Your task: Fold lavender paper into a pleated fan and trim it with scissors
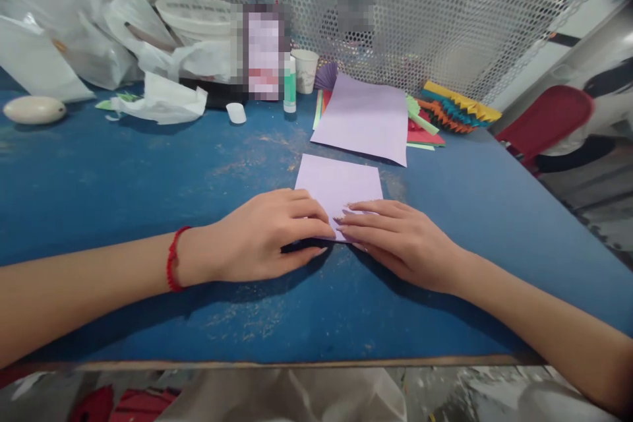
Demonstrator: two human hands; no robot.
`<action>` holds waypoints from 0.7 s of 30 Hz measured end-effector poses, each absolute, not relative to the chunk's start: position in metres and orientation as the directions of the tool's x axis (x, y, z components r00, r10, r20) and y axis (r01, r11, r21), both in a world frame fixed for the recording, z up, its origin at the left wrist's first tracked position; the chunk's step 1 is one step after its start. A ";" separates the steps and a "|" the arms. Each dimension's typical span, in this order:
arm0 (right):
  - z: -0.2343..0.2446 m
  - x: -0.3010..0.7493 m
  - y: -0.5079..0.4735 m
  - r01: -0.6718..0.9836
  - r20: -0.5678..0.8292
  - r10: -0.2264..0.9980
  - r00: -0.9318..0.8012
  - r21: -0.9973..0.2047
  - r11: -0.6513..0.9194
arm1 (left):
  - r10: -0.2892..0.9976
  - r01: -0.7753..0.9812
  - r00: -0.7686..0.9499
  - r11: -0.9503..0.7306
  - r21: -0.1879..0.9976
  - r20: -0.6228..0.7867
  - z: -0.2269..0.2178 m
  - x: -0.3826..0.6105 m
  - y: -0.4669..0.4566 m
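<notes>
Okay, you are curling your left hand (260,235) over the near edge of a lilac paper sheet (336,184) on the blue table (148,178), and I cannot tell whether those fingers (311,214) are pinching it. Your right hand (403,244) is lying flat on the sheet, its fingers open. Farther back, a white paper cup (305,70) is standing beside a glue stick (289,84), its inside hidden.

Left hand (262,236) and right hand (400,244) lie palm-down.
</notes>
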State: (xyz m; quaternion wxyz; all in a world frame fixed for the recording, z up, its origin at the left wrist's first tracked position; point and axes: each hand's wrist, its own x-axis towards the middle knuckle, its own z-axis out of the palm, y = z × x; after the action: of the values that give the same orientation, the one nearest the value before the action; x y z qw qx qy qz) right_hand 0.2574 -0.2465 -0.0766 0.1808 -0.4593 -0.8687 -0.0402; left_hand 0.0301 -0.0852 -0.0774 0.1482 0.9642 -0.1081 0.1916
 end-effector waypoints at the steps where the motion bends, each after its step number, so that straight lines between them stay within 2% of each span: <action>1: -0.076 0.258 -0.246 0.808 0.327 0.785 -0.526 -0.097 0.581 | -0.165 -0.276 0.894 -0.935 0.222 0.416 -0.078 0.030 -0.084; 9: -0.078 0.263 -0.244 0.806 0.221 0.792 -0.570 -0.036 0.590 | -0.241 -0.333 0.880 -0.928 0.170 0.409 -0.074 0.029 -0.074; 21: -0.080 0.265 -0.244 0.810 0.221 0.783 -0.582 0.070 0.582 | -0.122 -0.244 0.894 -0.939 0.241 0.431 -0.077 0.025 -0.083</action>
State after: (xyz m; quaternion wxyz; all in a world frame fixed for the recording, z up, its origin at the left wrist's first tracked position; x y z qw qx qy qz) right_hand 0.2648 -0.2441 -0.0801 0.0830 -0.4498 -0.8855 -0.0817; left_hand 0.0251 -0.0832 -0.0775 0.1459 0.9622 -0.0953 0.2093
